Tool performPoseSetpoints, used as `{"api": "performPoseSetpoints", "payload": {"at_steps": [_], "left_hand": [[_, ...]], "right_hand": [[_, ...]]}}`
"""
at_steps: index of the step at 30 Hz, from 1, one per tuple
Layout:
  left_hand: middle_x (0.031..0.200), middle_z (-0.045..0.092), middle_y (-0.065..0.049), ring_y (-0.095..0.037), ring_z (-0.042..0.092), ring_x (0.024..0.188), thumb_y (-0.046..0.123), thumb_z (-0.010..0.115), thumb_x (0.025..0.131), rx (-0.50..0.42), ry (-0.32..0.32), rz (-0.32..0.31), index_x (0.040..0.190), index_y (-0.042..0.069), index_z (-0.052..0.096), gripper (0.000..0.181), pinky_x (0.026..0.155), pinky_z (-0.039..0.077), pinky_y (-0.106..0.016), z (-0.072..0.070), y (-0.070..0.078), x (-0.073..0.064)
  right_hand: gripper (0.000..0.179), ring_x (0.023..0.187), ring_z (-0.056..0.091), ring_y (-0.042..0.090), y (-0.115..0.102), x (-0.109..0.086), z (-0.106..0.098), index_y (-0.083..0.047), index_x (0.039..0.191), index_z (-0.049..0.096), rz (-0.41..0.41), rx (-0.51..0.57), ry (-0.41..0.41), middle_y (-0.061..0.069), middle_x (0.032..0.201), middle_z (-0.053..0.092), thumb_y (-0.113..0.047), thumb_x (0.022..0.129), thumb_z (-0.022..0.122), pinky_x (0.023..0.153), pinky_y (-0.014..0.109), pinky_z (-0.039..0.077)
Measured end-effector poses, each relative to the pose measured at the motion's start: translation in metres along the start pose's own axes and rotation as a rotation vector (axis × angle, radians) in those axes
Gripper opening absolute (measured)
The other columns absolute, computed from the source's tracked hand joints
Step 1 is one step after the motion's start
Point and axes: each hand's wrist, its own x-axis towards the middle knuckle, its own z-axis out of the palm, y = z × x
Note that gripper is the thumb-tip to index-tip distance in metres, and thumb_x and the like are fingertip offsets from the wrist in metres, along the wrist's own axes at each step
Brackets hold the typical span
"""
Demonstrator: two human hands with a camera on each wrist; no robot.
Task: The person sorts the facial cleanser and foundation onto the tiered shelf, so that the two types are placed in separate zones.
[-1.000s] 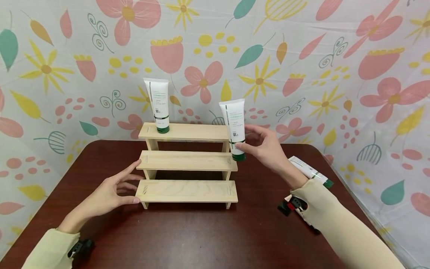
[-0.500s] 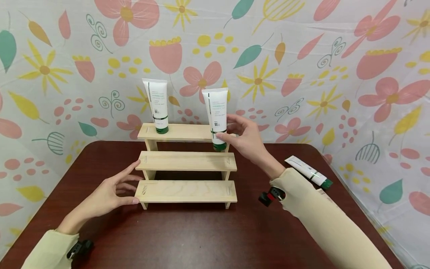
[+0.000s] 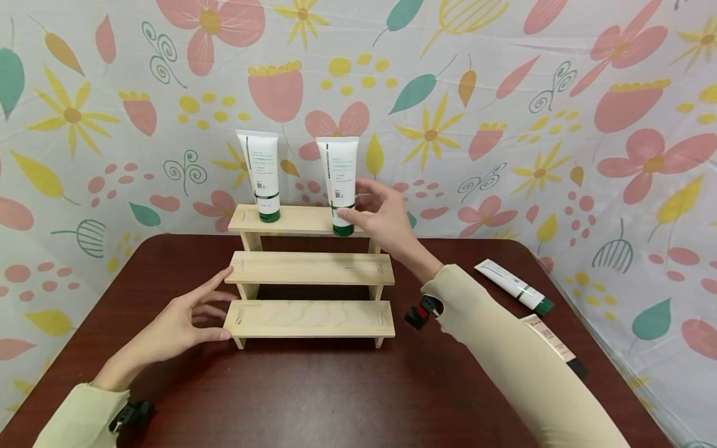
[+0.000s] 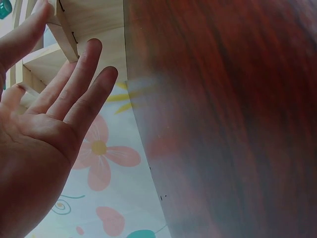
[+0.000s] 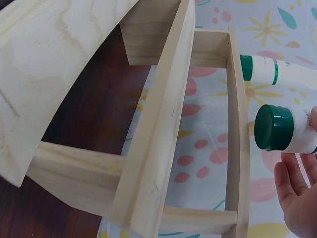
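Note:
A three-tier wooden display stand (image 3: 310,267) stands on the table. My right hand (image 3: 385,219) pinches a white squeeze tube (image 3: 340,171) with a green cap, thumb in front, fingers behind. The tube is upright, cap down, over the right part of the top tier. In the right wrist view, a gap shows between its green cap (image 5: 274,128) and the shelf. Another such squeeze tube (image 3: 262,171) is upright at the top tier's left end. With fingers extended, my left hand (image 3: 179,320) touches the stand's left side, its thumb at the bottom tier and index finger at the middle one.
To the right, a white tube with a green cap (image 3: 512,285) lies on the dark brown table (image 3: 313,398). A beige tube with a black cap (image 3: 551,339) lies nearer, partly behind my right sleeve. A floral curtain (image 3: 448,143) hangs behind the table.
My right hand has carried the white squeeze tube left and up from the stand's right edge to over the top tier. The beige tube has come more into view. My left hand stays put.

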Motion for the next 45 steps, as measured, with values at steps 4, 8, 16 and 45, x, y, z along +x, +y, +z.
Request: {"api": "performPoseSetpoints", "payload": {"at_steps": [4, 8, 16, 45], "left_hand": [[0.133, 0.066, -0.019, -0.019, 0.073, 0.101, 0.009, 0.092, 0.083, 0.003, 0.001, 0.002, 0.17, 0.023, 0.025, 0.11, 0.087, 0.06, -0.035, 0.0, 0.0, 0.0], [0.133, 0.066, -0.019, -0.019, 0.073, 0.101, 0.009, 0.092, 0.083, 0.004, 0.002, 0.001, 0.17, 0.023, 0.025, 0.11, 0.087, 0.06, -0.035, 0.0, 0.0, -0.001], [0.134, 0.065, -0.021, -0.019, 0.073, 0.102, 0.009, 0.091, 0.084, -0.007, -0.003, -0.002, 0.17, 0.023, 0.025, 0.109, 0.087, 0.06, -0.034, -0.001, 0.0, -0.001], [0.133, 0.065, -0.02, -0.019, 0.073, 0.101, 0.01, 0.091, 0.084, 0.001, -0.003, -0.009, 0.17, 0.024, 0.025, 0.11, 0.086, 0.06, -0.035, 0.0, 0.0, 0.0]], "right_hand": [[0.053, 0.094, 0.071, 0.026, 0.001, 0.007, 0.007, -0.005, 0.139, 0.067, -0.007, -0.016, 0.013, 0.011, 0.113, 0.075, -0.01, 0.09, 0.085, 0.082, 0.035, 0.057], [0.052, 0.094, 0.07, 0.025, 0.004, 0.014, 0.014, -0.006, 0.138, 0.067, -0.007, -0.026, 0.017, 0.009, 0.114, 0.074, -0.012, 0.09, 0.085, 0.085, 0.036, 0.056], [0.05, 0.092, 0.07, 0.023, 0.008, 0.025, 0.029, -0.006, 0.135, 0.069, -0.023, -0.02, 0.045, 0.007, 0.115, 0.073, -0.009, 0.089, 0.086, 0.083, 0.035, 0.055], [0.049, 0.095, 0.071, 0.023, 0.009, 0.035, 0.048, -0.005, 0.134, 0.068, 0.01, -0.046, 0.048, 0.008, 0.112, 0.074, -0.008, 0.089, 0.087, 0.087, 0.034, 0.057]]}}
